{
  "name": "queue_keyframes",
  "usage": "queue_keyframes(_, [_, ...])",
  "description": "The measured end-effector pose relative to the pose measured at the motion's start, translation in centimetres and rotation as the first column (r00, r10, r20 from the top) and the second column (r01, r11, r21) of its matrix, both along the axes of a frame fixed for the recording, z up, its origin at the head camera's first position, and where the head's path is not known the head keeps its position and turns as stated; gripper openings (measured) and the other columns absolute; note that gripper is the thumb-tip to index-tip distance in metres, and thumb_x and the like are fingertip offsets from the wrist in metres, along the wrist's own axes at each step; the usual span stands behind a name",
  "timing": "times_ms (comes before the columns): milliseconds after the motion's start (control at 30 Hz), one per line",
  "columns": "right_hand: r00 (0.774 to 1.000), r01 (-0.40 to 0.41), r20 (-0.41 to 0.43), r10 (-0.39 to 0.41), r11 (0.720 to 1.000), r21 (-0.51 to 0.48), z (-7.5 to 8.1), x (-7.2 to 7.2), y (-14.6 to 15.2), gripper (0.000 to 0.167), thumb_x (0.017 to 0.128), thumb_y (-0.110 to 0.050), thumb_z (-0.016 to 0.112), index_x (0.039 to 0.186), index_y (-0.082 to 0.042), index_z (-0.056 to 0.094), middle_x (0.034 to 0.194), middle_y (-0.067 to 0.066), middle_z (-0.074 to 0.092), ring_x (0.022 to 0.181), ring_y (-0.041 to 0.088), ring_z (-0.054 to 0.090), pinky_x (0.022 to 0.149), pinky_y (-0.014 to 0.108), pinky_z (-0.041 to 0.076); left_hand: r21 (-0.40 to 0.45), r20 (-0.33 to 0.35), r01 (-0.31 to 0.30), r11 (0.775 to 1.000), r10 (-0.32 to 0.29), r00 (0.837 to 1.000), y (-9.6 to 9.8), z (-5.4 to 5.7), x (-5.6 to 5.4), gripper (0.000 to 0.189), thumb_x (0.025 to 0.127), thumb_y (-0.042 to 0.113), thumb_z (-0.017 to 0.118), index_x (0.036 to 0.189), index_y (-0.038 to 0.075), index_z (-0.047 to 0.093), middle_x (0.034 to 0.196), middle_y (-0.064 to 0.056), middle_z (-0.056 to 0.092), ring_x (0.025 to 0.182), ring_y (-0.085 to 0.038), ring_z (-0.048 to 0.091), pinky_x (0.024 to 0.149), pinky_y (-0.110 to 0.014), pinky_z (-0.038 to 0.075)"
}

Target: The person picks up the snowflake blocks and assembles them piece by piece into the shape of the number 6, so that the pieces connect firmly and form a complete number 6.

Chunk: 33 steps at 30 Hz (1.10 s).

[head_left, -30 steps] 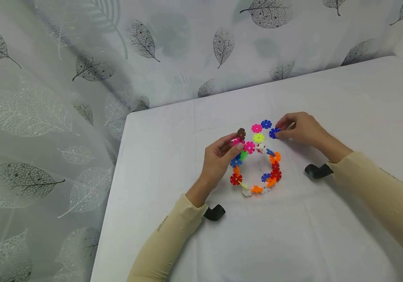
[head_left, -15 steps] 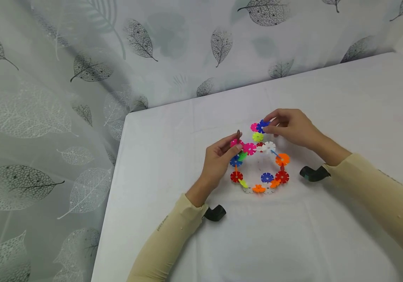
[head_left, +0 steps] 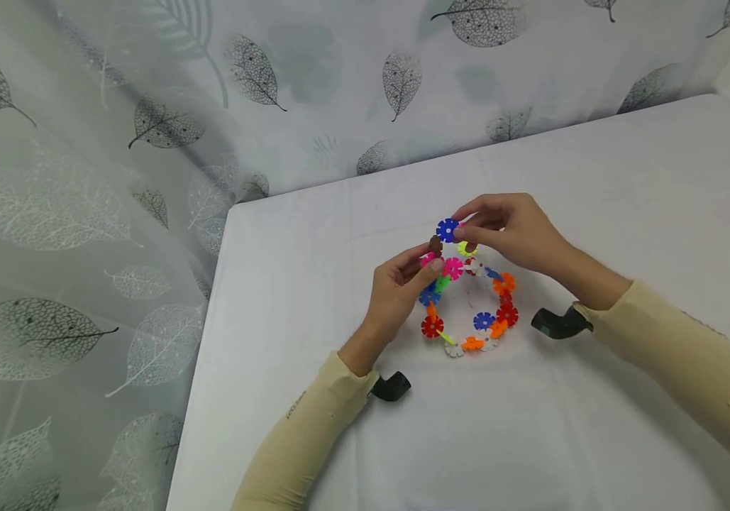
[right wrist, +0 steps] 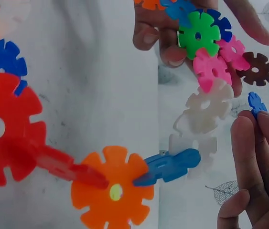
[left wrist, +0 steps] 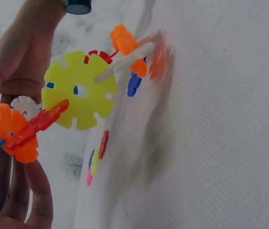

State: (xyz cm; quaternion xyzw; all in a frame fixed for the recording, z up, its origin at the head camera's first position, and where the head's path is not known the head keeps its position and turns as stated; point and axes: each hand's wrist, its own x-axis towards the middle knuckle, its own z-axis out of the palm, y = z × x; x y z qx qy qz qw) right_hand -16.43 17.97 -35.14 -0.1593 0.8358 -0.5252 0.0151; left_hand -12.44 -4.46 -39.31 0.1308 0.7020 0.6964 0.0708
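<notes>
My left hand point(head_left: 390, 301) holds up a ring-shaped chain of colourful notched plastic discs by its pink and green discs, thumb in front. A brown disc point(right wrist: 264, 63) stands at the chain's upper end, beside the left fingertips. My right hand point(head_left: 521, 231) pinches a blue disc point(head_left: 442, 235) between thumb and fingers, just above the brown one. In the right wrist view the blue disc point(right wrist: 255, 101) is edge-on, close to the brown disc. A large yellow disc point(left wrist: 93, 112) and a red disc point(right wrist: 17, 138) belong to the chain, which hangs close over the table.
Behind the chain, a loose yellow disc point(head_left: 466, 251) and a red disc point(left wrist: 104, 144) lie on the white-covered table point(head_left: 479, 426). The right hand hides other loose discs. A leaf-patterned curtain point(head_left: 339, 85) borders the back and left sides. Black curved pieces point(head_left: 391, 387) stick out at both cuffs.
My right hand has carried the blue disc leftward from beside the loose discs to just above the brown disc. The left hand stays in place; the brown disc and chain have turned slightly.
</notes>
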Motion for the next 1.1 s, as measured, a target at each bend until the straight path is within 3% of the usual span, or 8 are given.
queue_keyframes(233, [0.999,-0.016,-0.045,0.013,0.998,-0.063,0.4,0.3,-0.2,0.026,0.094,-0.014,0.075,0.118,-0.008,0.072,0.093,0.008,0.076,0.079,0.013,0.072,0.074,0.022,0.055,0.001,-0.022,-0.014,1.000,0.015,1.000,0.3,-0.3,0.0,0.038,0.100,0.015,0.066,0.135,0.002,0.064,0.128,-0.022,0.066,0.113,-0.019,0.067,0.096,-0.033,0.053])
queue_keyframes(433, [0.998,-0.029,-0.056,0.023,0.995,-0.100,0.4,0.4,-0.3,0.025,0.094,-0.010,0.073,0.118,-0.006,0.071,0.093,0.010,0.076,0.080,0.014,0.072,0.077,0.022,0.055,0.004,-0.039,-0.017,1.000,0.017,0.999,0.4,-0.2,0.1,0.037,0.100,0.014,0.066,0.135,0.002,0.064,0.126,-0.015,0.069,0.113,-0.018,0.067,0.097,-0.033,0.053])
queue_keyframes(633, [0.998,-0.030,-0.063,0.024,0.995,-0.095,0.3,0.5,-0.5,0.024,0.095,-0.011,0.073,0.118,-0.005,0.071,0.093,0.008,0.076,0.080,0.013,0.072,0.077,0.021,0.056,-0.011,-0.072,-0.010,1.000,0.009,0.997,0.4,-0.2,0.0,0.037,0.101,0.014,0.064,0.136,0.002,0.064,0.127,-0.014,0.068,0.115,-0.017,0.066,0.098,-0.035,0.052])
queue_keyframes(933, [0.987,-0.026,-0.163,0.016,0.998,-0.060,0.4,0.9,-1.0,0.022,0.093,-0.011,0.075,0.115,-0.008,0.074,0.093,0.003,0.076,0.078,0.015,0.068,0.072,0.020,0.053,-0.091,-0.165,-0.031,0.995,0.015,0.986,0.4,-0.3,0.1,0.038,0.103,0.020,0.062,0.137,0.005,0.063,0.128,-0.003,0.069,0.112,-0.014,0.066,0.085,-0.031,0.056])
queue_keyframes(1100, [0.975,0.004,-0.220,-0.012,0.999,-0.036,0.4,1.1,-1.3,0.020,0.092,-0.012,0.076,0.112,-0.010,0.077,0.094,-0.001,0.075,0.080,0.012,0.063,0.070,0.020,0.048,-0.097,-0.182,-0.041,0.994,0.023,0.983,0.5,-0.4,0.1,0.038,0.102,0.020,0.062,0.137,0.003,0.062,0.131,-0.008,0.067,0.117,-0.013,0.065,0.091,-0.031,0.055])
